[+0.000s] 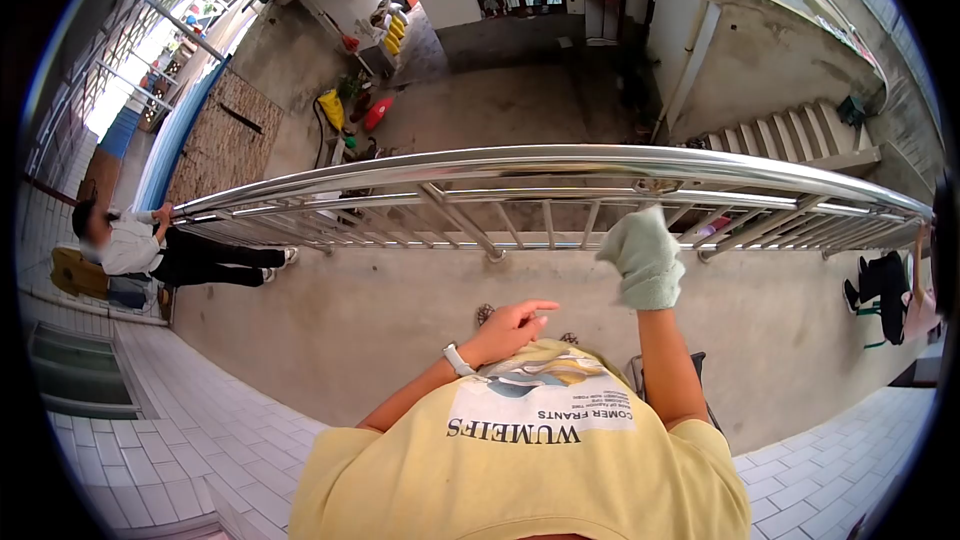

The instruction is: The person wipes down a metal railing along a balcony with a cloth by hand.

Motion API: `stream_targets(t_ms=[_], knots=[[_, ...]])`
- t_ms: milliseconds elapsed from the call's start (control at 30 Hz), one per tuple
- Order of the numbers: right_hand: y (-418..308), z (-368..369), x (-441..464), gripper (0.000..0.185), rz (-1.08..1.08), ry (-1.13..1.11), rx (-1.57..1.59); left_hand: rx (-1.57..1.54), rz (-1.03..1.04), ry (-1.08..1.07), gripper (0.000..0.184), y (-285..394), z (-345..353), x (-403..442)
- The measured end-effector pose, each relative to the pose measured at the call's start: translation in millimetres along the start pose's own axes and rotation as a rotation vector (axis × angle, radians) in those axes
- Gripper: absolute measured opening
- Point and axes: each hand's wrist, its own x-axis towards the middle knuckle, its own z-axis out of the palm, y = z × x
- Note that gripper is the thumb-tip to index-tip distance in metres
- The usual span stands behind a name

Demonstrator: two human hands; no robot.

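A pale-green fabric cloth hides the right hand. Beside the left hand, what look like brown patterned shoes are mostly covered; well right of both hands, a black-trousered person is cut off.

Head view: close above yellow shirt, facing forward and down over railing.

On the front of my yellow shirt, at the lower middle of the frame, I can read WUMEIFS in big dark capitals, upside down from where I look. Above and to the right, smaller capitals on the white patch say COMER FRANTS. The tiny lines above those are too small for me.
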Motion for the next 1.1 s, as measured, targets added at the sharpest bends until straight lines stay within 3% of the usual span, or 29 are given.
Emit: stream_targets(t_ms=[100, 167, 400, 433, 500, 567, 633, 667, 733, 833, 867, 900, 967, 1000, 1067, 1100], knots=[[19.8, 39.6, 30.4, 0.045, 0.606, 0.614, -0.209, -0.002, -0.035, 0.099, 0.032, -20.0, -15.8, -3.0], [2.7, -31.6, 12.6, 0.034, 0.273, 0.671, -1.724, -0.074, -0.042, 0.180, 0.031, -33.5, -27.6, -4.3], [-9.2, -36.1, 95.4, 0.022, 0.002, 0.364, -1.091, -0.149, -0.097, 0.317, 0.030, -42.7, -71.1, -7.2], [3.4, -16.2, 119.4, 0.022, -0.003, 0.363, -1.091, -0.156, -0.065, 0.346, 0.030, -42.5, -77.2, -6.3], [39.0, 35.1, 167.3, 0.014, 0.026, 0.548, -1.512, -0.175, -0.036, 0.384, 0.030, -41.3, -83.4, -6.4], [22.1, 42.8, 168.2, 0.013, 0.044, 0.666, -1.448, -0.232, -0.030, 0.411, 0.029, -40.3, -92.4, -8.1], [-6.7, 48.2, 169.8, 0.011, -0.234, 0.575, -0.772, -0.225, -0.036, 0.423, 0.030, -44.9, -102.3, -11.1], [-24.2, 46.6, 167.0, 0.011, -0.234, 0.574, -0.773, -0.207, -0.040, 0.433, 0.030, -46.6, -105.3, -12.3], [-74.1, 17.7, 149.4, 0.012, -0.226, 0.172, -0.581, -0.207, -0.043, 0.437, 0.030, -48.9, -118.1, -15.3], [-95.3, 47.0, 162.8, 0.014, -0.228, 0.353, -0.635, -0.191, -0.044, 0.469, 0.029, -49.9, -141.1, -22.7], [-95.6, 50.6, 162.9, 0.017, -0.222, 0.262, -0.568, -0.205, -0.046, 0.511, 0.029, -51.7, -141.1, -25.8], [-104.5, 51.1, 160.0, 0.017, -0.195, 0.274, -0.553, -0.179, -0.038, 0.492, 0.029, -53.3, -158.2, -27.7], [-108.8, 53.8, 150.8, 0.019, -0.248, 0.461, -1.006, 0.156, 0.029, 0.713, 0.028, -61.6, -168.2, -29.6], [-113.7, 54.7, 154.4, 0.019, -0.218, 0.465, -1.001, 0.172, 0.043, 0.692, 0.028, -59.2, -186.2, -27.6], [-113.2, 59.1, 159.3, 0.018, -0.232, 0.395, -0.835, 0.589, 0.223, 0.867, 0.028, -55.5, -205.5, -23.4], [-118.0, 55.5, 155.7, 0.017, -0.212, 0.358, -0.751, 0.595, 0.240, 0.837, 0.028, -50.4, -222.2, -19.6]])
